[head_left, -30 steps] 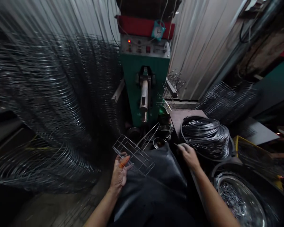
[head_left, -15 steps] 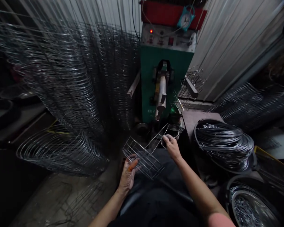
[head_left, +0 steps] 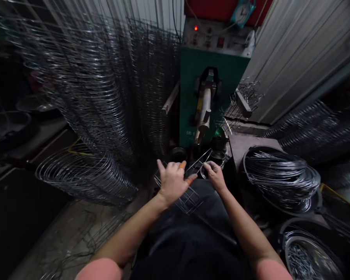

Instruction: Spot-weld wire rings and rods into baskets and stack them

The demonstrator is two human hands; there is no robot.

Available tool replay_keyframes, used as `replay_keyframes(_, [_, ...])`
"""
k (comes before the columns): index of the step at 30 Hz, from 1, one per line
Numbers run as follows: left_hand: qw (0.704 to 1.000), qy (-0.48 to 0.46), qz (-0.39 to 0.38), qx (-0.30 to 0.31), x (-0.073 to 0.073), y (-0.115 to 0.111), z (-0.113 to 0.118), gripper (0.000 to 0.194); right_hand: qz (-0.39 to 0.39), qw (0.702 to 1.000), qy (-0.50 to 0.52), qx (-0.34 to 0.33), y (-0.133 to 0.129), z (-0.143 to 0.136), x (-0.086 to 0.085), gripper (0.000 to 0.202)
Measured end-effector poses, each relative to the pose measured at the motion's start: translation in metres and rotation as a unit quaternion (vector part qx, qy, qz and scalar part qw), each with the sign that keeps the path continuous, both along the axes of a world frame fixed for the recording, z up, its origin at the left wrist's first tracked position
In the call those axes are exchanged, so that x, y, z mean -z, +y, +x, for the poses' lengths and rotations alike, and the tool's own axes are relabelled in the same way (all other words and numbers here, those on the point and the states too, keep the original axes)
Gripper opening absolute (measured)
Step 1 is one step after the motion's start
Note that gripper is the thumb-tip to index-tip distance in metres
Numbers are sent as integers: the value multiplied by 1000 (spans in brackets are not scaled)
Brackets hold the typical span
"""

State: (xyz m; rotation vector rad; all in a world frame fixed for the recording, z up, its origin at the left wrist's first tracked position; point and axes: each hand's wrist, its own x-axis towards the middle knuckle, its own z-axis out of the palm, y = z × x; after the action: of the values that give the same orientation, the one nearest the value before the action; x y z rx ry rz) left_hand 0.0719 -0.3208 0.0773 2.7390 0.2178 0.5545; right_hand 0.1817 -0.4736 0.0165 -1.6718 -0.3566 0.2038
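Note:
A small wire rack (head_left: 189,200) of thin, bright metal rods lies tilted above my dark-clad lap, with two long rods reaching up toward the machine. My right hand (head_left: 216,177) pinches the rack near the end of one of those rods. Over the rack's left part, my left hand (head_left: 172,181) is seen from its back with the fingers spread, hiding much of the grid. Orange wraps cover its thumb and one finger. Whether the left hand touches the wires I cannot tell. Just beyond the rods is the electrode arm (head_left: 204,111) of a green machine (head_left: 189,81).
Tall stacks of wire hoops (head_left: 102,81) rise at the left, with a lower bundle of hoops (head_left: 84,179) in front. On the right stand a basin of wire rods (head_left: 277,175) and a metal bowl (head_left: 306,260) of short pieces. A red lamp (head_left: 195,28) glows on the machine.
My left hand has let go of the rack's lower left side and moved up over it, fingers spreading. My right hand keeps its pinch. The view has shifted slightly.

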Motion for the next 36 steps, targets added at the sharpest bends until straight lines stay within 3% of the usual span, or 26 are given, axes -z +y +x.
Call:
replay_keyframes(4, [995, 69, 66, 14, 0, -30, 27, 45, 1, 1000, 6, -1, -3, 0, -2, 34])
replay_keyframes(7, [994, 79, 67, 20, 4, -35, 35, 32, 11, 1000, 13, 0, -4, 2, -3, 34])
replay_keyframes(14, [995, 55, 61, 55, 2, -24, 51, 26, 73, 996, 49, -14, 2, 13, -6, 33])
replay_keyframes(22, [994, 70, 52, 71, -1, -12, 81, 26, 143, 982, 124, 2, 14, 34, 3, 34])
replay_keyframes(36, [986, 122, 90, 75, -5, 8, 118, 31, 169, 977, 134, 5, 36, 66, 7, 33])
